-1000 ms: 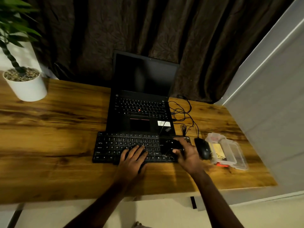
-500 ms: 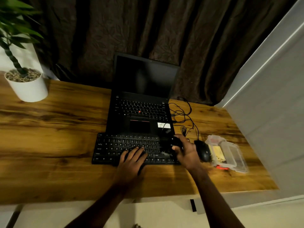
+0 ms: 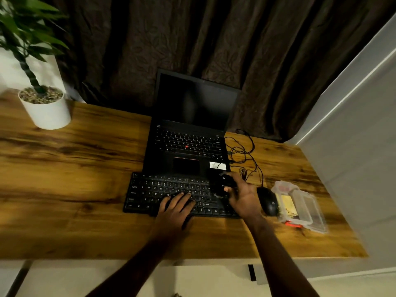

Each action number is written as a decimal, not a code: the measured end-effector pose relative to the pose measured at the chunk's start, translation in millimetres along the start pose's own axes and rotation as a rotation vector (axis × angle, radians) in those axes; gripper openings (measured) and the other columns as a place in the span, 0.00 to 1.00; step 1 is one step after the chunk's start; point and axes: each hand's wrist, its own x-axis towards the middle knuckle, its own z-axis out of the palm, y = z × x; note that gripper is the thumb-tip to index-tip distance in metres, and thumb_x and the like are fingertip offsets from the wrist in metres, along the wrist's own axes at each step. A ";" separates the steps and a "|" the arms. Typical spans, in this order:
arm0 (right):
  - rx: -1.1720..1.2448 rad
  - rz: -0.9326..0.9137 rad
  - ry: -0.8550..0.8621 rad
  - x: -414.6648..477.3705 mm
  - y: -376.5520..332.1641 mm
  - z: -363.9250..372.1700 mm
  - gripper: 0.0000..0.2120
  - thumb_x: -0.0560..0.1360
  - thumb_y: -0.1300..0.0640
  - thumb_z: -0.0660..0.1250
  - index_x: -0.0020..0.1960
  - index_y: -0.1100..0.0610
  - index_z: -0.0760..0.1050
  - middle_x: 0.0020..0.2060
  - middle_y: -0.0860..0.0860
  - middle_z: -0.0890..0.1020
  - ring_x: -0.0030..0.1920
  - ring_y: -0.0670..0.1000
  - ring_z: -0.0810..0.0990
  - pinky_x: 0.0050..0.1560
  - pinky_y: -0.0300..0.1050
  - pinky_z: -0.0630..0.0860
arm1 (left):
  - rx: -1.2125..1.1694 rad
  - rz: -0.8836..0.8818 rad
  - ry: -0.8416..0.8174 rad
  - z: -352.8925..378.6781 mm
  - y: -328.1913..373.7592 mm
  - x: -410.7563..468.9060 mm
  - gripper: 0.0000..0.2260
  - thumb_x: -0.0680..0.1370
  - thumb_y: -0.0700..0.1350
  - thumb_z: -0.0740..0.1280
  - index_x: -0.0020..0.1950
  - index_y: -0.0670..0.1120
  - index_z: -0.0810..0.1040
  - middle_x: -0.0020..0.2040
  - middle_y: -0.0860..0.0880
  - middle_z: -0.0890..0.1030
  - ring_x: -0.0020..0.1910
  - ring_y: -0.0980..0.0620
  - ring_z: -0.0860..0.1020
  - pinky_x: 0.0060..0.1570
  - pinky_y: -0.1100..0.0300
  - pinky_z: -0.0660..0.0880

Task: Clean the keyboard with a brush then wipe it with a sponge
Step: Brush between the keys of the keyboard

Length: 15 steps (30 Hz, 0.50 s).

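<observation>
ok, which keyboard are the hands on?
The separate keyboard, not the laptop's: left hand rests on its keys, right hand holds the brush at its right end.

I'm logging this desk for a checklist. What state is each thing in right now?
Laptop: lid open, screen dark.
Keyboard: flat on the desk, left hand resting on its keys.
Brush: gripped by the right hand over the keyboard's right end.
Mouse: on the desk, not held.
Plastic box: on the desk; lid unclear.
Potted plant: upright.
</observation>
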 end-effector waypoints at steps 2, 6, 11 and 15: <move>-0.005 -0.005 -0.014 4.5 -2.5 0.3 0.25 0.77 0.68 0.68 0.69 0.47 0.72 0.51 0.48 0.82 0.47 0.48 0.83 0.41 0.34 0.82 | -0.002 0.001 0.016 -0.9 0.8 -0.8 0.21 0.81 0.60 0.57 0.68 0.52 0.76 0.71 0.50 0.75 0.71 0.50 0.71 0.71 0.45 0.57; 0.034 0.022 0.001 2.9 18.4 -13.7 0.27 0.76 0.69 0.68 0.67 0.45 0.71 0.53 0.52 0.83 0.48 0.50 0.84 0.42 0.47 0.85 | 0.003 0.005 0.015 -2.3 1.0 -0.7 0.21 0.81 0.59 0.57 0.68 0.52 0.76 0.71 0.50 0.75 0.71 0.50 0.71 0.71 0.45 0.56; -0.018 0.068 0.023 -0.4 42.9 -24.6 0.29 0.76 0.65 0.69 0.65 0.36 0.69 0.56 0.55 0.80 0.52 0.56 0.82 0.42 0.55 0.85 | 0.011 -0.007 -0.009 -1.8 0.3 -0.2 0.20 0.81 0.60 0.58 0.68 0.53 0.76 0.72 0.51 0.75 0.72 0.51 0.69 0.71 0.45 0.55; 0.044 0.037 -0.010 2.9 22.6 -11.3 0.27 0.76 0.66 0.69 0.64 0.38 0.71 0.56 0.54 0.80 0.51 0.54 0.82 0.42 0.51 0.86 | 0.014 -0.001 0.012 -3.0 0.7 0.0 0.20 0.80 0.59 0.59 0.67 0.52 0.77 0.70 0.51 0.76 0.71 0.51 0.68 0.71 0.45 0.56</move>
